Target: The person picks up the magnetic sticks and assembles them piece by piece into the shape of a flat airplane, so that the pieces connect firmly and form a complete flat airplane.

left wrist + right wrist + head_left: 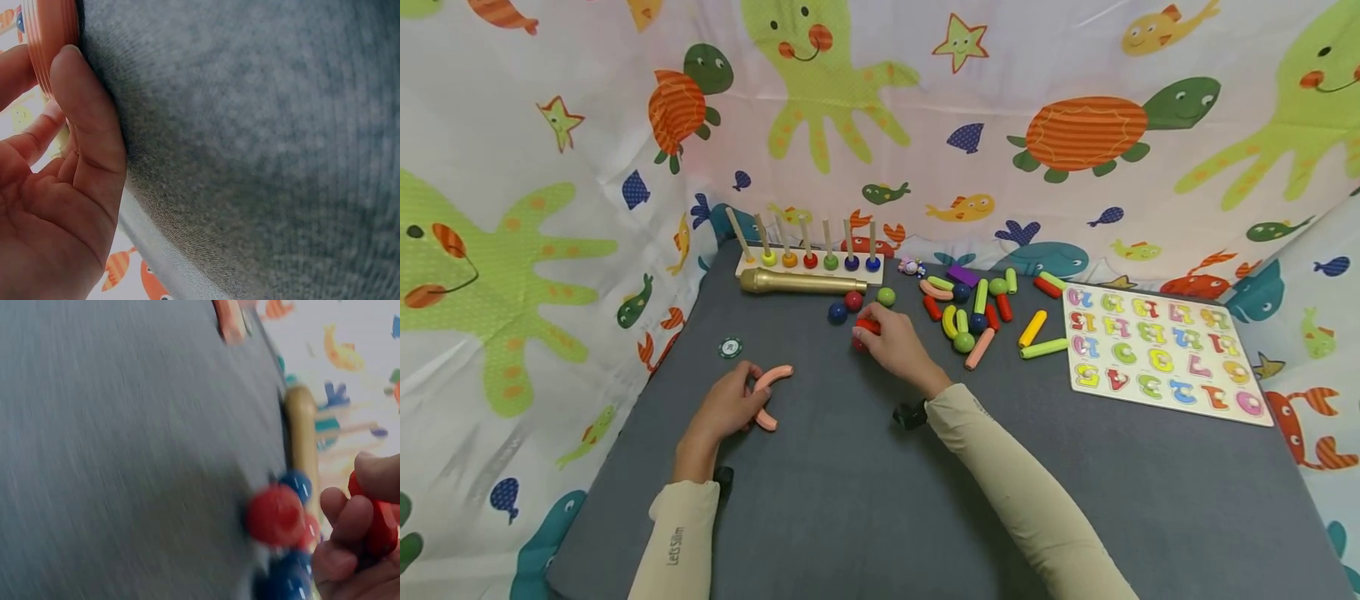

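My left hand (730, 406) pinches a curved, ridged pink piece (772, 377) between thumb and fingers, low over the left of the table. The ridges of that pink piece (53, 31) show in the left wrist view. My right hand (895, 343) grips a small red piece (869, 325) whose exact shape the fingers partly hide; the same red piece (380, 528) is at the right wrist view's edge. Just by those fingers a red ball (275, 515) rests on the table. Beyond are another red ball (853, 301), a blue ball (837, 312) and a green ball (886, 297).
A gold microphone-shaped stick (801, 282) lies before a pegboard (880, 271) with upright rods. Several coloured sticks and balls, among them a pink stick (980, 349), lie right of centre. A number board (1093, 393) is at right, a poker chip (730, 347) at left.
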`<move>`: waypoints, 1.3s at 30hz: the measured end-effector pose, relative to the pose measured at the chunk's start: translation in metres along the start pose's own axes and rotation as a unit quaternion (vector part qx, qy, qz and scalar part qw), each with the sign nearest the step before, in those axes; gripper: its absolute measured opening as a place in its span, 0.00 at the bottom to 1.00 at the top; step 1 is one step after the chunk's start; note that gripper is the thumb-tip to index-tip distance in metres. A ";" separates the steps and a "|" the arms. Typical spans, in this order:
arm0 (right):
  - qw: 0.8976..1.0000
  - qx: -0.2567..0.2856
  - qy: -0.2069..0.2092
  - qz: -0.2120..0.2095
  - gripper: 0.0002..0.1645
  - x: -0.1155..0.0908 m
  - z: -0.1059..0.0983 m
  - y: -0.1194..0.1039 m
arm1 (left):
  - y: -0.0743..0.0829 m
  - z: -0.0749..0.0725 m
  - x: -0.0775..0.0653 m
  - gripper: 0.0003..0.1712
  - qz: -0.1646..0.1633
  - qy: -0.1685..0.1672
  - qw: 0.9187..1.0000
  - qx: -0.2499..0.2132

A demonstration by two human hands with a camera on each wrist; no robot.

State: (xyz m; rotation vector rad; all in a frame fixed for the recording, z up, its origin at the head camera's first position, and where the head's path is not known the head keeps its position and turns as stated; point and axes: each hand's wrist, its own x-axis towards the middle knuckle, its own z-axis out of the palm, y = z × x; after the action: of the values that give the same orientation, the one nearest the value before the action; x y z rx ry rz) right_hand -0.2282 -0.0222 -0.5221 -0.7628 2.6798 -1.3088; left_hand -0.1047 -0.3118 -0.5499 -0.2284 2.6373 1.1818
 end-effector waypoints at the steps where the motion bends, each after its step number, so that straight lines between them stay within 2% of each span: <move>1: 1.000 0.007 -0.010 0.000 0.10 -0.001 0.006 -0.003 | 0.000 0.000 0.000 0.19 -0.001 0.000 1.000 -0.001; 5: 0.998 0.018 -0.066 -0.005 0.10 -0.006 0.028 -0.012 | -0.001 0.001 0.001 0.19 0.003 0.004 1.000 -0.003; 9: 0.991 0.017 -0.132 -0.019 0.12 -0.009 0.047 -0.022 | -0.004 0.001 0.003 0.18 0.010 0.008 1.000 0.001; 12: 0.987 0.011 -0.155 -0.029 0.14 -0.011 0.059 -0.026 | -0.004 0.001 0.003 0.19 0.012 0.008 1.000 0.003; 18: 0.989 -0.054 -0.126 -0.062 0.12 -0.011 0.078 -0.030 | -0.002 -0.002 0.002 0.19 0.021 0.005 1.000 0.002; 24: 0.985 -0.101 -0.109 -0.083 0.11 -0.012 0.090 -0.036 | -0.003 -0.003 0.001 0.18 0.031 0.006 0.999 0.005; 31: 0.985 -0.129 -0.084 -0.084 0.11 -0.014 0.099 -0.037 | -0.003 -0.003 0.002 0.17 0.030 0.005 1.000 0.000; 35: 0.984 -0.134 -0.082 -0.082 0.11 -0.014 0.102 -0.037 | -0.004 -0.003 0.002 0.16 0.030 0.006 1.000 -0.003; 39: 0.981 -0.151 -0.076 -0.097 0.12 -0.014 0.103 -0.036 | -0.005 -0.003 0.001 0.15 0.030 0.009 0.999 -0.004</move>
State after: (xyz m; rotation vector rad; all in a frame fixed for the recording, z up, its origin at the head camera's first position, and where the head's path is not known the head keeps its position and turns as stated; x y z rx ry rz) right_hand -0.1747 -0.1088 -0.5628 -1.1331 2.7667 -0.8354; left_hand -0.1051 -0.3173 -0.5515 -0.1625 2.6721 1.2156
